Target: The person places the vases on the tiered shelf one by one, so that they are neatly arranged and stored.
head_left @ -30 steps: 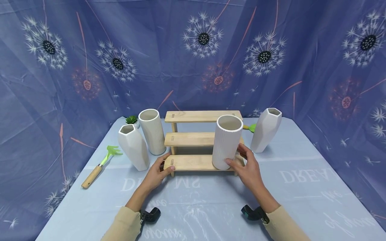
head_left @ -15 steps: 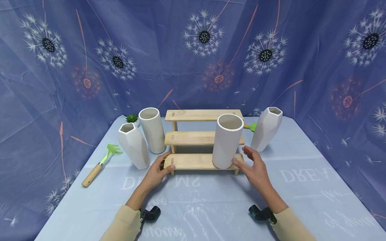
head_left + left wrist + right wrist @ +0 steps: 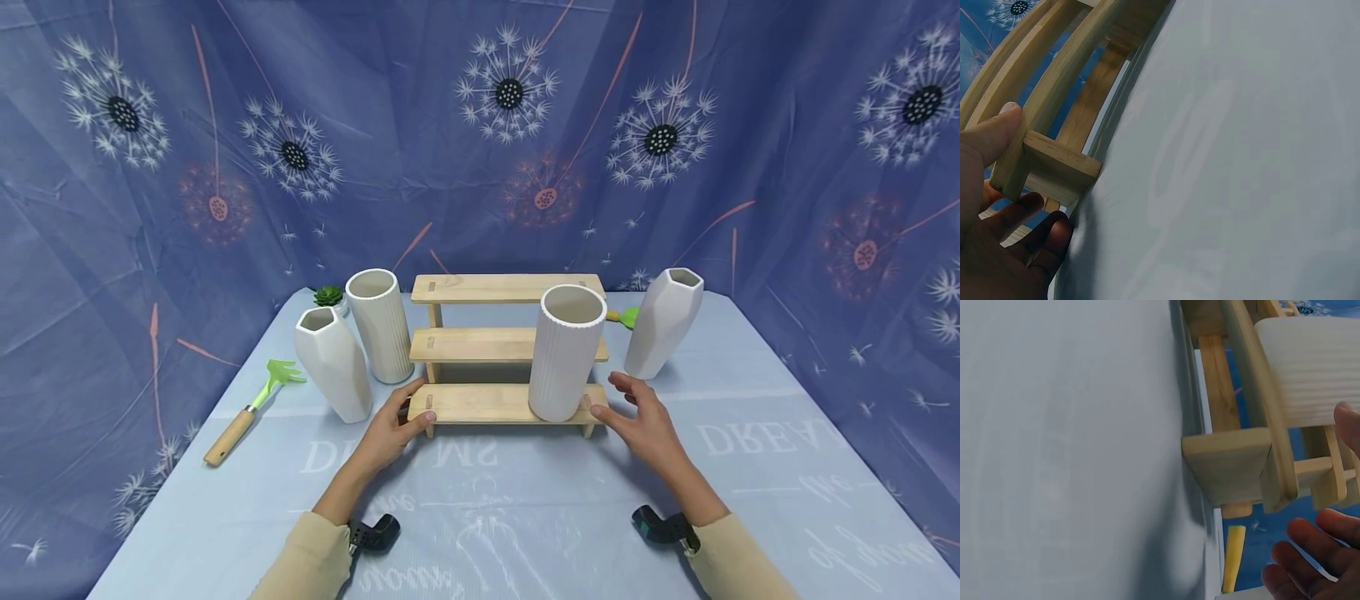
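Observation:
A three-step wooden shelf [image 3: 472, 403] stands in the middle of the head view. On the right part of its lowest step, a white ribbed cylindrical vase [image 3: 564, 358] is upright. My left hand [image 3: 392, 425] grips the left end of that step, thumb on the front edge and fingers around the end, as the left wrist view shows. Just off the shelf's right end is my right hand [image 3: 641, 421], fingers spread and slightly bent, holding nothing. In the right wrist view its thumb [image 3: 1349, 422] appears close to the vase [image 3: 1310, 369]; whether they touch is unclear.
Left of the shelf stand a white faceted vase [image 3: 333, 367], another ribbed vase [image 3: 381, 329] and a small green succulent [image 3: 328, 297]. A green hand rake [image 3: 251, 412] lies further left. At right are a second faceted vase [image 3: 663, 325] and a partly hidden green-and-yellow tool [image 3: 624, 317].
My right hand has let go of the ribbed vase and drawn back to the right, its fingers opening. The vase stays on the lowest step. My left hand keeps its place.

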`<state>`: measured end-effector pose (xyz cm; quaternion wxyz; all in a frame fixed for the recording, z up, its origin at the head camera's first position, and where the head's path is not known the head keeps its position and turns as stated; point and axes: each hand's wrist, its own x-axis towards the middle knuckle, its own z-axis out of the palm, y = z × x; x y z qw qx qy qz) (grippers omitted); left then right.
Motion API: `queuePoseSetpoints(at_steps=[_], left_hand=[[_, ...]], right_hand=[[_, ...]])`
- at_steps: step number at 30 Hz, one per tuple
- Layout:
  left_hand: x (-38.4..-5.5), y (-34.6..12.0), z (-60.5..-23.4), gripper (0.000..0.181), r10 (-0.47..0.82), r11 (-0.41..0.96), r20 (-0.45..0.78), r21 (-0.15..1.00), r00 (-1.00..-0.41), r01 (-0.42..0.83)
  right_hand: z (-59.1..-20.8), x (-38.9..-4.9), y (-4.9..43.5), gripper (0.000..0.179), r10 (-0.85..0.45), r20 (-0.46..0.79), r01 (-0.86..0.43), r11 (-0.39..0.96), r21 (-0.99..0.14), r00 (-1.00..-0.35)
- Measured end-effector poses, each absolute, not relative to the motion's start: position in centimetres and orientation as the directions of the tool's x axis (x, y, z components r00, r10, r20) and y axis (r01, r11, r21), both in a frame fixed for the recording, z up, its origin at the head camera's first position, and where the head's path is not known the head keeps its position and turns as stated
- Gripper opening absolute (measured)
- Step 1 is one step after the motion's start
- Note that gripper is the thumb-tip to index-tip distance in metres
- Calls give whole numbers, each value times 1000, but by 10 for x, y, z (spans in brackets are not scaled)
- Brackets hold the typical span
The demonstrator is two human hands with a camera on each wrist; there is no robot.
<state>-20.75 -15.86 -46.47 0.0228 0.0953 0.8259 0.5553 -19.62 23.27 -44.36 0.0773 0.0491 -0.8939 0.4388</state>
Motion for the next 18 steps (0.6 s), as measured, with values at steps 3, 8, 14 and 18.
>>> queuePoseSetpoints(at_steps=[3, 8, 14, 18], left_hand=[[-208, -159, -465, 67, 182, 362, 70, 923, -981, 133], [-208, -159, -466, 67, 185, 363, 63, 923, -981, 128], [-209, -159, -466, 67, 187, 357, 61, 925, -981, 126], [-208, -159, -466, 67, 191, 361, 70, 923, -979, 136]], right_hand=[[-447, -198, 235, 73, -36, 188, -169, 621, -766, -981], [-451, -200, 238, 74, -72, 184, -188, 628, -755, -980], [-453, -205, 240, 81, -108, 112, -156, 631, -760, -988], [-454, -206, 240, 84, -131, 71, -138, 629, -765, -989]])
